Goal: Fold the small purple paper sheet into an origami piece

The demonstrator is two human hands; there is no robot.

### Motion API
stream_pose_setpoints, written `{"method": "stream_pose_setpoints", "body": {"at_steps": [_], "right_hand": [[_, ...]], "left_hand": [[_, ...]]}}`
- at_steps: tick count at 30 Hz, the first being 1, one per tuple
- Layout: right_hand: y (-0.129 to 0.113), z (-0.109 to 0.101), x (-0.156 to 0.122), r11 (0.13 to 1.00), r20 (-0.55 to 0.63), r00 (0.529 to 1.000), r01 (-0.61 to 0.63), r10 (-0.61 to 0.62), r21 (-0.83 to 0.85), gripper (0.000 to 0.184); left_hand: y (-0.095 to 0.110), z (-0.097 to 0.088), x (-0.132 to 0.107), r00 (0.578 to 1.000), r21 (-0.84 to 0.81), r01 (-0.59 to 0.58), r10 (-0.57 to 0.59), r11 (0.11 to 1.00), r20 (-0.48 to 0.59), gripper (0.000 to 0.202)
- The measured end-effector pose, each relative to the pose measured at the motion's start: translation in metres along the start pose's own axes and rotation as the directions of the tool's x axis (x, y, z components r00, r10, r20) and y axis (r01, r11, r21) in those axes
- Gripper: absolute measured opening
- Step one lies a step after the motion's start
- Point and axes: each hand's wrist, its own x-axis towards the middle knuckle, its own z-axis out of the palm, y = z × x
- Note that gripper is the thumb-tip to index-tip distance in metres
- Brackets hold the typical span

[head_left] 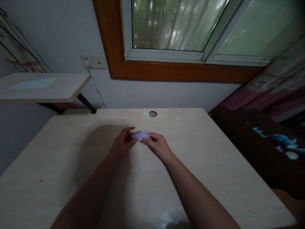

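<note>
Between my two hands is a small, flat, pale purple rectangle (140,136), something like a card or folded paper; its exact kind cannot be made out. My left hand (122,140) pinches its left end between thumb and fingers, the index finger stretched out above it. At the right end, my right hand (158,144) grips it with the thumb on the near face and the fingers curled behind. Both hands are just over the pale wooden desk (205,171), toward its far side.
A round cable hole (152,114) lies near the desk's back edge. On the left, a raised shelf (78,86) on black posts bears a sheet of paper (34,83). A white cord (96,86) hangs from the wall socket (92,62). Behind is a window (166,54).
</note>
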Motion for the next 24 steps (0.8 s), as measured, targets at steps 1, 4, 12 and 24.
{"method": "stream_pose_setpoints", "body": {"at_steps": [1,4,12,24], "right_hand": [[0.0,0.0005,-0.0006,1.0,0.02,1.0,0.015,-0.014,-0.021,0.028],[0.0005,0.0017,-0.0015,0.996,0.042,0.998,0.046,-0.043,-0.078,0.025],[0.0033,0.0014,-0.0017,0.986,0.054,0.995,0.088,-0.081,-0.138,0.026],[-0.0044,0.0008,-0.0013,0.997,-0.007,0.999,0.03,-0.031,-0.074,0.024]], "left_hand": [[-0.0013,-0.0001,-0.0007,1.0,0.021,0.003,-0.003,1.0,0.006,0.05],[-0.0027,-0.0006,-0.0024,1.0,0.072,0.005,-0.006,0.997,0.013,0.045],[0.0044,0.0028,-0.0057,0.994,0.168,-0.005,-0.014,0.986,0.107,0.041],[0.0016,-0.0007,-0.0045,0.994,0.071,-0.001,-0.006,0.997,0.105,0.032]]}}
